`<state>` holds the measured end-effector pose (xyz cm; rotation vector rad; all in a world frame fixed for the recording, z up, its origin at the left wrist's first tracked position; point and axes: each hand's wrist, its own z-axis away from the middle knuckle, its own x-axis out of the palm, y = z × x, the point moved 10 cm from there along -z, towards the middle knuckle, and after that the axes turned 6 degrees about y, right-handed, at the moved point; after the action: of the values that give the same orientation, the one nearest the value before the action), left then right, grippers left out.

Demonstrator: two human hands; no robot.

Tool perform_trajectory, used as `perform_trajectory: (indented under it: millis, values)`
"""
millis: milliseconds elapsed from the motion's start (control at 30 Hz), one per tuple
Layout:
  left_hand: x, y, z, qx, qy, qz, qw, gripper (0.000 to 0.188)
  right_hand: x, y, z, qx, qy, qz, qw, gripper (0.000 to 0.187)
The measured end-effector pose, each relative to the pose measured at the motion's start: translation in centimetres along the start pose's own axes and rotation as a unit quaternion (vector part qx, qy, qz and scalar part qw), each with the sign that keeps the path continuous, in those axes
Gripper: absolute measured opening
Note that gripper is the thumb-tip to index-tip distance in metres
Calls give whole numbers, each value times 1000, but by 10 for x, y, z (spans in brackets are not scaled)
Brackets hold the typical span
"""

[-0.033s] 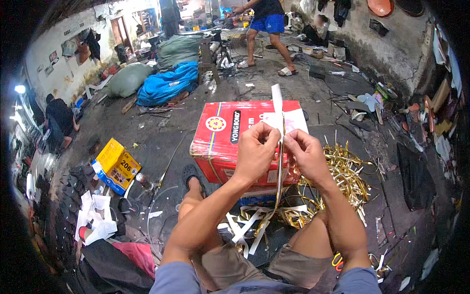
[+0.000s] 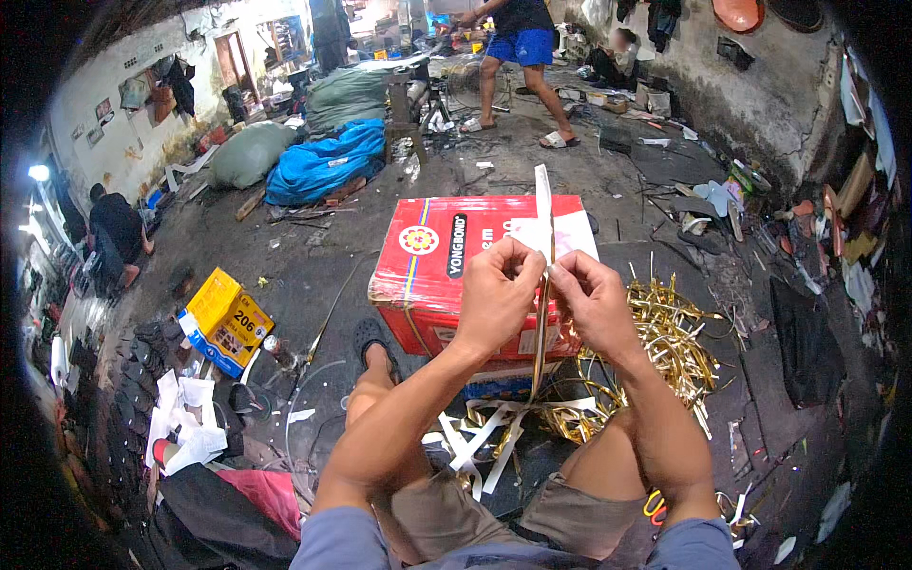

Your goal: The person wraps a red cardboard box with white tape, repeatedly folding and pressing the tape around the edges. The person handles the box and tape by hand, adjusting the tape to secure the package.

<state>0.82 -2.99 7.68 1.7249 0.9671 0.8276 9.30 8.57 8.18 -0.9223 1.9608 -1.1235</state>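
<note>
Over a red cardboard box [image 2: 418, 275], my two hands meet at a narrow gold strip [image 2: 540, 347] with a white end standing up above them. My left hand [image 2: 499, 290] pinches the strip between thumb and fingertips. Close beside it, my right hand [image 2: 597, 299] pinches the same strip from the other side. Below the hands the strip hangs down past the box's front toward my knees. A tangled heap of gold strips [image 2: 670, 347] lies to the right of the box, and white strips [image 2: 489, 442] lie between my legs.
Orange-and-yellow handles [image 2: 655, 507] show beside my right thigh. A yellow carton [image 2: 228, 318] and white scraps [image 2: 185, 418] lie to the left. Farther off are a blue bundle [image 2: 328, 163], a grey-green sack [image 2: 252, 157] and a person in blue shorts [image 2: 520, 49].
The strip's white upper end has turned slightly and tilts a little more to the right. Its lower length hangs straighter. Both hands have stayed almost in place.
</note>
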Motion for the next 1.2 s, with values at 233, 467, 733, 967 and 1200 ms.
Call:
perform_trajectory:
  millis: [233,467,733,967,1200]
  values:
    - [18,-30,-4,-170,-96,160,968,12,2,7,-5,44,-13,-32,998,22]
    - [10,-22,-7,-3,-47,95,994,22,-20,31,-18,80,74,19,994,21]
    - [41,-27,-7,110,48,163,979,19,-70,54,-26,31,109,59,992,20]
    - [24,3,3,259,193,-44,945,17,-40,12,-18,-102,186,155,965,29]
    - [44,49,17,517,179,-283,788,22,-40,-8,-18,-196,218,182,938,28]
